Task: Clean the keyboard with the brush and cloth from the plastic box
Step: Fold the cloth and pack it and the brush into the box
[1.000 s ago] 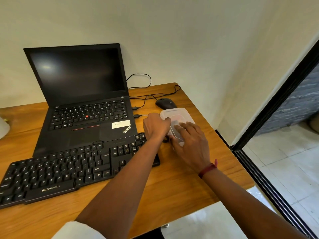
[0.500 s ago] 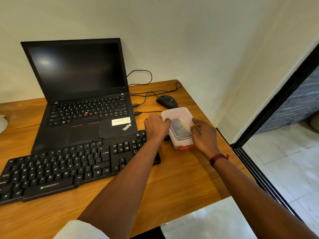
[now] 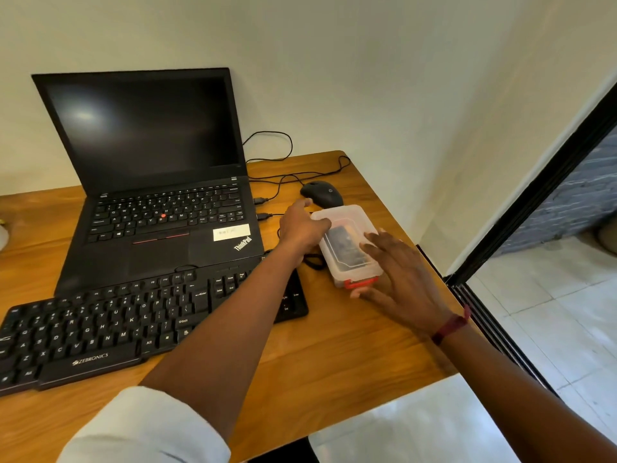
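Observation:
A clear plastic box (image 3: 347, 225) with its lid on and a red latch at its near end lies on the wooden desk (image 3: 334, 349), right of the laptop. Dark contents show dimly through the lid; I cannot tell brush from cloth. My left hand (image 3: 302, 228) grips the box's left side. My right hand (image 3: 397, 275) lies against its right side with straight, spread fingers, the thumb reaching under the red latch. The black external keyboard (image 3: 110, 322) sits at the front left, its right end under my left forearm.
An open black laptop (image 3: 157, 182) stands behind the keyboard. A black mouse (image 3: 322, 192) and its cables lie just beyond the box. The desk's right edge runs close beside the box, with tiled floor and a black door frame (image 3: 534, 202) beyond.
My right hand came off the lid, went to the box's right side, and now its fingers have spread out there. The left hand stayed on the left side.

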